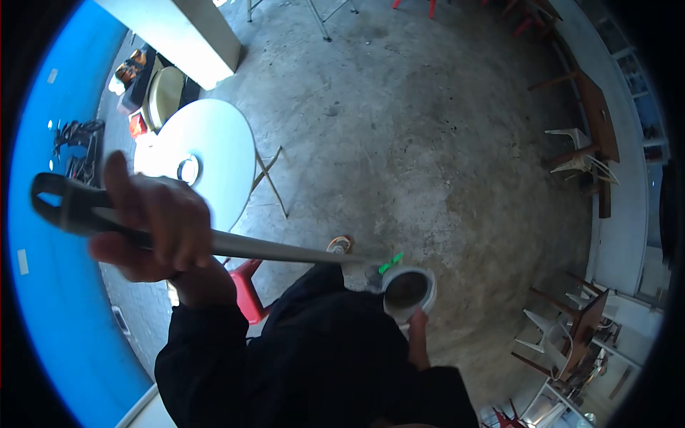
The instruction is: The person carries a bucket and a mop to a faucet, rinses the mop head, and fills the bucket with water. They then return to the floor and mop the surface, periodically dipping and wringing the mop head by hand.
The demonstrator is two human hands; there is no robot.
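Left hand (153, 228) fingers wrap the long pole (214, 242); right hand (417, 335) grips cup (408, 291)

This looks like a plain café or eatery with an open floor. The floor (428, 143) is bare, stained concrete. A round white table (214, 157) on folding legs stands at the left, with a small bowl (188, 170) on it. Along the right wall, wooden tables (596, 118) and white plastic chairs (581, 153) are pushed aside and stacked, and more of them (564, 335) crowd the lower right corner. Red chairs (414, 4) show at the top edge, and a red stool (246, 289) sits near the table.
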